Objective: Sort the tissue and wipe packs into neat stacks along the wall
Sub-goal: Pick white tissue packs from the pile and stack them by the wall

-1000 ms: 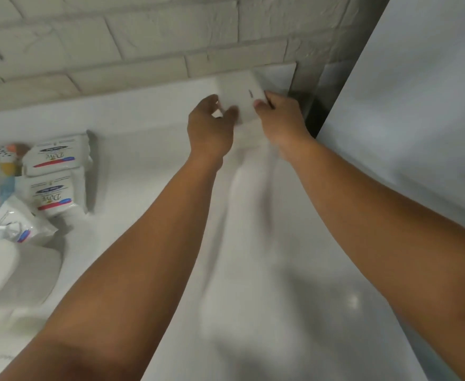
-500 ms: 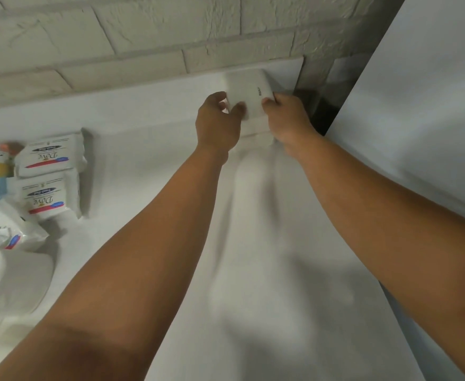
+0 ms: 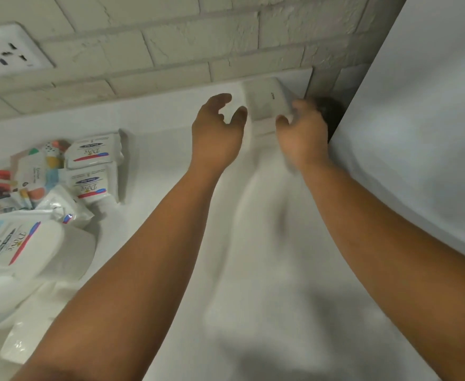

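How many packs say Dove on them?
3. One Dove pack sits nearer the wall, a second Dove pack just in front of it, a third Dove pack at far left. More may be hidden underneath.

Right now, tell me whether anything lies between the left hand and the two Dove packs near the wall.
Nothing visible does. Only bare white counter separates the left hand from the two Dove packs.

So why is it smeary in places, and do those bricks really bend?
Head view: motion blur softens the right hand and the shadows on the table, while the Dove packs are readable. Head view: the wide-angle lens tilts and bows the wall's brick lines, and the lighting is soft and flat.
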The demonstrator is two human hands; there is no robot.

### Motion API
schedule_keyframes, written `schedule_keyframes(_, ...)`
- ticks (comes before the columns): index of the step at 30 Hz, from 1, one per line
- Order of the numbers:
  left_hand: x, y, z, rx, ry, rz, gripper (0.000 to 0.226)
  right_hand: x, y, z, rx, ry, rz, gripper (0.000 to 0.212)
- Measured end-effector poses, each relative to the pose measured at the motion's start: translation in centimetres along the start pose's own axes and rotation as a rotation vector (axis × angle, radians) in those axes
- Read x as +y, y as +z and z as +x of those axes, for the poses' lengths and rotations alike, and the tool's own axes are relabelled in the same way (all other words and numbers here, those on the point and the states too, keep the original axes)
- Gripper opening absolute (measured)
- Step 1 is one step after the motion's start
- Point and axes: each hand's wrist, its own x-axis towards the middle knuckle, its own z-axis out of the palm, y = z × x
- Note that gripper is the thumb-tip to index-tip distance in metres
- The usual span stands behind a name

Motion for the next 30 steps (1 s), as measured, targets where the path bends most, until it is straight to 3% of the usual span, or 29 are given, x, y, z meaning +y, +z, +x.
schedule_keyframes(5,-2.4,-5.9,-6.1,0.031,0.166,0.120,0.036,-2.4,1.7,-8.3,0.030,-0.156,0.071,0.037)
schedule_keyframes(10,-6.9,-13.2,-11.5,0.081,0.206,0.199,0.029,-5.9,4.8,-16.7,-0.171,-0.241,0.164,0.029)
schedule_keyframes(15,-10.4,-20.9,-16.3,0.123,0.169,0.419,0.028,-9.0,8.8,-24.3,-0.516,-0.272,0.196,0.034)
schedule_keyframes(21,-15.1,-28.8,-20.3,-0.034,0.069,0.538,0.029,-10.1,13.7,-31.9,-0.831,-0.317,0.033,0.069)
schedule_keyframes(25,-18.1,-31.8,-21.2,-0.199,0.046,0.662,0.042,-10.3,15.3,-35.1,-0.862,-0.312,-0.199,0.092)
schedule_keyframes(30,-19.6,-33.5,-21.1,-0.340,0.012,0.657,0.059,-10.8,15.9,-36.2,-0.819,-0.275,-0.313,0.092)
